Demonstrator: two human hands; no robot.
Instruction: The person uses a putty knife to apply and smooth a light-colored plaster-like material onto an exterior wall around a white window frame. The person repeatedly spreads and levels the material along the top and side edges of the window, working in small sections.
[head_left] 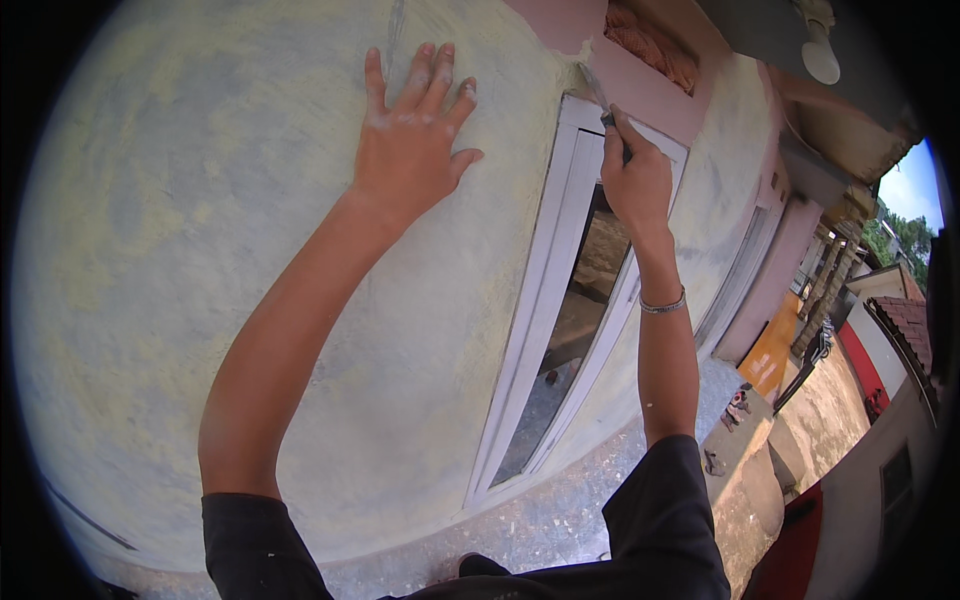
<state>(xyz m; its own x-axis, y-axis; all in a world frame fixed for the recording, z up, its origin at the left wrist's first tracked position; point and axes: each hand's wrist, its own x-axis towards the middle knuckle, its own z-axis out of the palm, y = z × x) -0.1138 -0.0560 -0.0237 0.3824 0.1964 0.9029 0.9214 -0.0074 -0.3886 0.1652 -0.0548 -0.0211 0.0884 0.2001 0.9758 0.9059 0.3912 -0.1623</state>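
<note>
My left hand point(412, 150) lies flat against the wall point(250, 220), its fingers spread and dusted with white. The wall is patchy grey and pale yellow. Raised at the upper right, my right hand point(640, 182) is closed round the dark handle of a putty knife point(596, 90). Its thin metal blade points up and left, at the seam where the patchy wall meets the pink strip above the window. Whether the blade tip touches the wall I cannot tell. Just below the knife is the top corner of the white window frame point(545, 250).
A vent opening point(652, 45) with reddish filling sits in the pink strip point(668, 100). Above right hangs a white light bulb point(820, 60). Speckled floor point(560, 510) runs along the wall's foot. Sandals point(736, 408) lie outside at right, near an orange panel point(772, 345).
</note>
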